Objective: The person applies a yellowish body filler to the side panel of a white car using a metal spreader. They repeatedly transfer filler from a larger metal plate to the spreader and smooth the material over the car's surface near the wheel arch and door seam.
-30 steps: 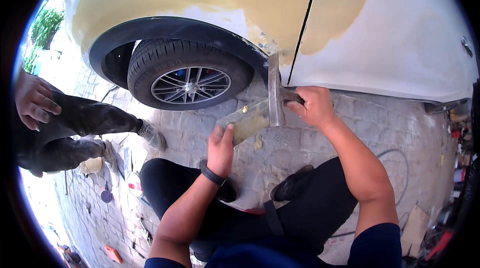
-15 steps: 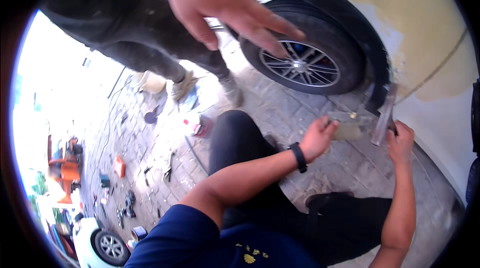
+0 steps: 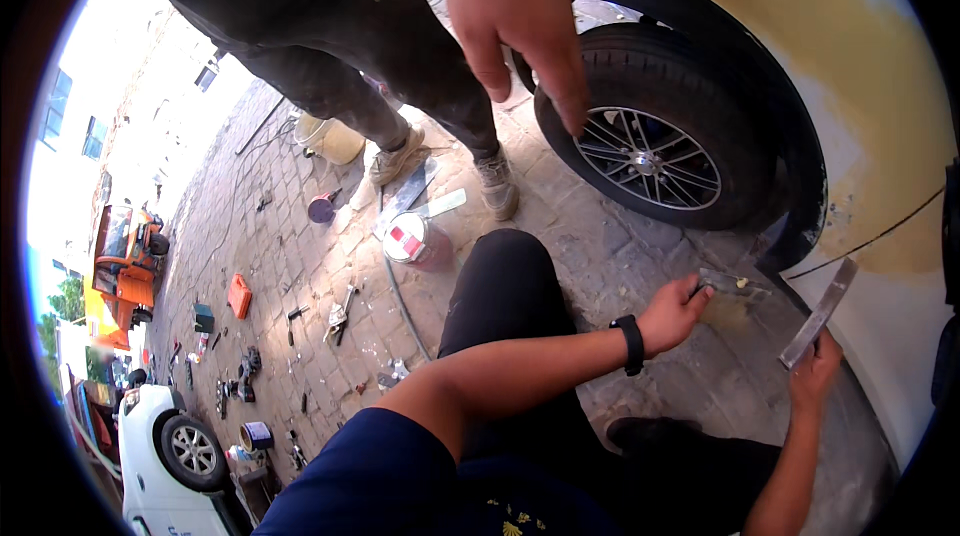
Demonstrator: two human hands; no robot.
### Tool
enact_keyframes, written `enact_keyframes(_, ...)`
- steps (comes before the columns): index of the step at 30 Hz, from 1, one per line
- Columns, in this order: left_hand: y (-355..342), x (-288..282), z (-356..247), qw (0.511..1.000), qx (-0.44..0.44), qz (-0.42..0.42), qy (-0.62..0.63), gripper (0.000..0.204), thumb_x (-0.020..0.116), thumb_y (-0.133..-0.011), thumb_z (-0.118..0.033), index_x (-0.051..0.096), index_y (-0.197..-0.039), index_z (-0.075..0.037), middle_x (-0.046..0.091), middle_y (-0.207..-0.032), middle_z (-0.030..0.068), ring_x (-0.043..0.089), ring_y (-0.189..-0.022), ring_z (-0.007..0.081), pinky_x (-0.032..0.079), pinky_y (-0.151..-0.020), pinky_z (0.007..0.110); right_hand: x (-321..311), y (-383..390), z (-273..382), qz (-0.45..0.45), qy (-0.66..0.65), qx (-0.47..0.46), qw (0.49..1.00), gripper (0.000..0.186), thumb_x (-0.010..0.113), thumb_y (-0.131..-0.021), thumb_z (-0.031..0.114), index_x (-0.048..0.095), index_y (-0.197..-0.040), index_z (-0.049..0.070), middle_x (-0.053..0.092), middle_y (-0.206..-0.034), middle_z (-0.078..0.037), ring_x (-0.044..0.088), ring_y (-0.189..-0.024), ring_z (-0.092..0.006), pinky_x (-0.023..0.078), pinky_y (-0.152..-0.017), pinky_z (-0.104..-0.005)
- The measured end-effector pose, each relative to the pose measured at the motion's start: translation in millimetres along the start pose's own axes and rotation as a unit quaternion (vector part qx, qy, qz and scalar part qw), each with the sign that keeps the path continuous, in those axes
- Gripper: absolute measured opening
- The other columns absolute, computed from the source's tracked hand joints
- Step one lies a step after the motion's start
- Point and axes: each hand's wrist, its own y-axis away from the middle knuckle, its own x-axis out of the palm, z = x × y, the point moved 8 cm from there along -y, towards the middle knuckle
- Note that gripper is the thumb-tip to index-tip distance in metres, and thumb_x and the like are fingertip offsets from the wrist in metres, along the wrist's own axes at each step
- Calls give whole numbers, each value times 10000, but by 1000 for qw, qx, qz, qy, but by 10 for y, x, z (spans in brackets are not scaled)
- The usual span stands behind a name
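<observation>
I sit on the brick ground (image 3: 300,266) next to a car (image 3: 880,106). My left hand (image 3: 672,314) is out in front of me, with a black watch (image 3: 631,344) on the wrist. Its fingers are curled around the edge of a flat board (image 3: 728,286) that has a bit of yellow paste on it. The board is low down, just beside the black wheel (image 3: 650,131) and close to the car's side.

My right hand (image 3: 815,368) is a little further right, right by the white part of the car. Its fingers are closed on the bottom end of a long flat metal blade (image 3: 820,312). The blade points up and leans toward the car. My two hands are near each other but do not touch.

The car has big yellow patches on it above the wheel.

Another person stands in front of me in dark trousers and dusty shoes (image 3: 497,186). That person's hand (image 3: 518,21) hangs down near the top of the wheel, fingers loose and empty.

A round can (image 3: 408,238) with a white and red lid stands by my knee. A pale bucket (image 3: 328,139) is further off. Small tools (image 3: 338,314) lie all over the bricks. An orange truck (image 3: 122,266) and a white car (image 3: 165,456) are far away on my left.
</observation>
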Motion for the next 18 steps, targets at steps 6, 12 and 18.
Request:
enact_keyframes(6,69,-183,159,998,-22,-36,45,393,619,-1097,-274,504,-842,2,505,-745,82,425,-763,127,431,-672,372,142,-269,364,11,99,12,995,293,769,-893,264,697,-948,-14,629,-740,-211,614,-645,-411,496,-616,-426)
enact_keyframes(12,87,-105,149,996,-66,-2,60,336,605,-1101,-240,538,-877,1,520,-807,12,426,-794,109,418,-697,333,134,-322,662,-4,102,-131,986,407,839,-840,396,678,-864,22,629,-708,-174,626,-649,-412,478,-579,-460)
enact_keyframes(18,105,-124,88,993,-91,-6,79,341,621,-1090,-214,502,-843,-12,486,-790,8,397,-786,102,394,-677,331,279,-417,448,10,131,-79,988,467,797,-909,450,630,-799,28,615,-703,-182,609,-667,-440,472,-580,-478)
